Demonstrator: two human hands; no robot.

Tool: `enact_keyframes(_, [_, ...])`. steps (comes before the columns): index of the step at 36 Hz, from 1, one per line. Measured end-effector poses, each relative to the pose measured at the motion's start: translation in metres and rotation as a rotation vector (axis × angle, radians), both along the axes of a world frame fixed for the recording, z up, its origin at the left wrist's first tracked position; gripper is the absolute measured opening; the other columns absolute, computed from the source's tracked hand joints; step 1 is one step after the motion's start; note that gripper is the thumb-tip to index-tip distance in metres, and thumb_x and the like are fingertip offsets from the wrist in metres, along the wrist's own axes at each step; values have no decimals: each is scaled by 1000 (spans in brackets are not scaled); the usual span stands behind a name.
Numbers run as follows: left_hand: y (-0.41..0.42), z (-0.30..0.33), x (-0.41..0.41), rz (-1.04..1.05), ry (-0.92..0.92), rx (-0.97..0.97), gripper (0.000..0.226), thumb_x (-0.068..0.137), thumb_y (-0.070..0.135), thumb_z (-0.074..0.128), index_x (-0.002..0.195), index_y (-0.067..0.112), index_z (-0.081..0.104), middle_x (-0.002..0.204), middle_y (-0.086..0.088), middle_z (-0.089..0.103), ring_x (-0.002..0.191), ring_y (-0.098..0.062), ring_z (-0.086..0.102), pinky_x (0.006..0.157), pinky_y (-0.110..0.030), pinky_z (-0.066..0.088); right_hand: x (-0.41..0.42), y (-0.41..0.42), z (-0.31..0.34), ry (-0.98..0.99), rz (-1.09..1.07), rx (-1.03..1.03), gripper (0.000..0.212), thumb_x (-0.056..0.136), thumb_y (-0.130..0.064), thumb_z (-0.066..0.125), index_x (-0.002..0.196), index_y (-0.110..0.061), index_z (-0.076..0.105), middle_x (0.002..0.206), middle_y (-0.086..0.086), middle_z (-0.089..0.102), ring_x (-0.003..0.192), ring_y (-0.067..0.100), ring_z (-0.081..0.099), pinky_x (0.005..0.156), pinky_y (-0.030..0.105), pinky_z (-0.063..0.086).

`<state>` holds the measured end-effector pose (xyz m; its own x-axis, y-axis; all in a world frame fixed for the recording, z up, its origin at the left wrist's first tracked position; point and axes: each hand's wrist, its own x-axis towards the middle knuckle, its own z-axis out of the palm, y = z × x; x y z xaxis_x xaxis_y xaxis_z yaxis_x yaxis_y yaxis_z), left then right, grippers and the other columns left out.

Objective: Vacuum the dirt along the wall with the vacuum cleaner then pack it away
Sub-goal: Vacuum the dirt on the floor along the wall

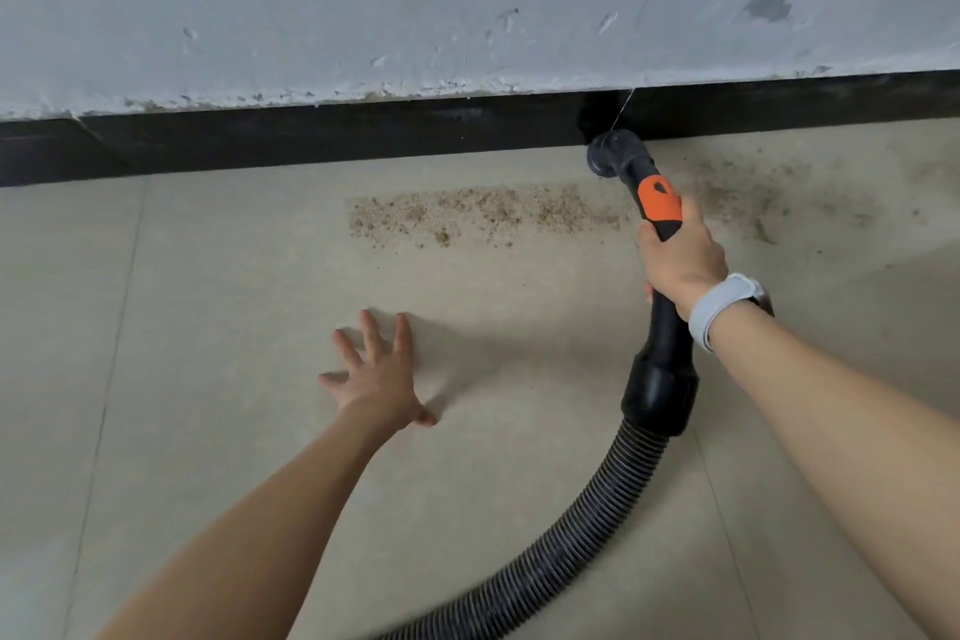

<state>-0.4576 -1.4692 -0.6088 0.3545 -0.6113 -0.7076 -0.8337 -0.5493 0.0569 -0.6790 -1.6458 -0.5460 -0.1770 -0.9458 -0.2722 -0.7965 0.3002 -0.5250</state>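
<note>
My right hand (681, 261) grips the black and orange handle (661, 203) of the vacuum hose. Its round grey nozzle (608, 153) points down at the floor right by the black skirting (311, 140). A band of brown dirt (478, 213) lies on the beige floor tiles left of the nozzle. Thinner dust smears (753, 203) spread to the right of it. The ribbed black hose (566, 535) curves down and leaves the bottom of the view. My left hand (379, 374) is spread flat on the floor with straight fingers, below the dirt.
A scuffed pale grey wall (467, 0) rises above the skirting across the whole view. Beige floor tiles (182, 327) with thin joints fill the lower part. A pale watch strap sits on my right wrist (724, 307).
</note>
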Motion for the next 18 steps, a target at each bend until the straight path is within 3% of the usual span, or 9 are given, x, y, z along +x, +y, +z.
enact_keyframes(3, [1,-1,1,-2,-8,-16,130,66,50,81,150,31,-15,155,-7,-30,143,-42,-18,106,-60,28,7,2,4,-87,20,23,40,92,-35,48,130,-26,38,104,12,59,76,40,65,72,52,57])
enact_keyframes(7, [7,0,8,-34,-21,-60,128,63,55,81,151,34,-10,158,0,-22,145,-37,-12,106,-52,31,26,16,12,-162,166,56,33,93,-34,49,125,-29,42,86,7,59,72,40,65,70,53,57])
enact_keyframes(13, [24,3,36,-44,-1,-121,113,72,49,78,153,29,2,160,7,-12,148,-18,-6,111,-42,28,85,47,22,-56,473,-39,45,96,-37,48,138,-33,33,88,7,63,68,34,61,63,38,52])
enact_keyframes(18, [59,-1,42,119,-39,-144,108,72,58,73,151,37,2,160,9,-13,147,-23,-9,110,-43,27,146,70,42,11,780,-62,48,97,-36,47,141,-27,31,89,3,58,72,31,55,60,32,38])
